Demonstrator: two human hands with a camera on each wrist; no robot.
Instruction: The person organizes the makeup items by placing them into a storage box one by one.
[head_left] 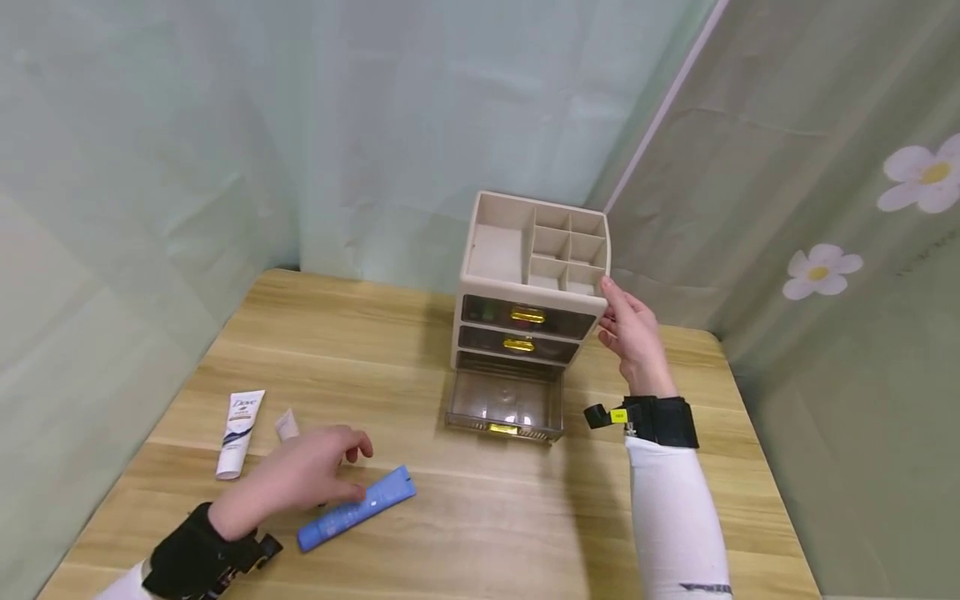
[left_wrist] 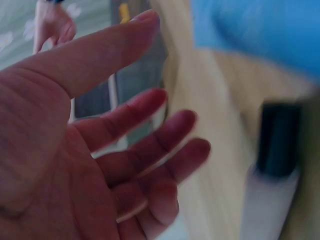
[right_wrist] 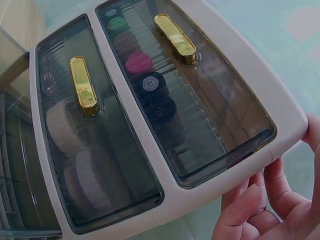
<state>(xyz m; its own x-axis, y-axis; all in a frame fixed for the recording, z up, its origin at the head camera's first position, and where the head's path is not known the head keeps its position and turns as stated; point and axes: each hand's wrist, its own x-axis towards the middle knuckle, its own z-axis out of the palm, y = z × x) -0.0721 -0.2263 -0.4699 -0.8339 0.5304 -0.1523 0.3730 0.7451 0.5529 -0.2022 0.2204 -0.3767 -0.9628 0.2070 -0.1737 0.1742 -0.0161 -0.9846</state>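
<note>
My left hand (head_left: 307,471) hovers over the left of the table with loosely bent fingers and nothing in its grasp. Its thumb overlaps a blue squeeze tube (head_left: 386,492) in the head view. Partly hidden beneath this hand is a small pale tube (head_left: 286,423); its dark cap (left_wrist: 280,140) shows in the left wrist view. A white Dove tube (head_left: 240,433) lies farther left. My right hand (head_left: 636,342) rests its fingers against the right side of a cream drawer organizer (head_left: 532,287), near the top front corner. The organizer's clear bottom drawer (head_left: 506,400) is pulled out.
Behind the dark upper drawer front (right_wrist: 185,95) are several small bottles with coloured caps. Round pale items (right_wrist: 82,160) show inside the middle drawer. Compartments divide the organizer's top. Curtains (head_left: 420,125) surround the wooden table (head_left: 360,333).
</note>
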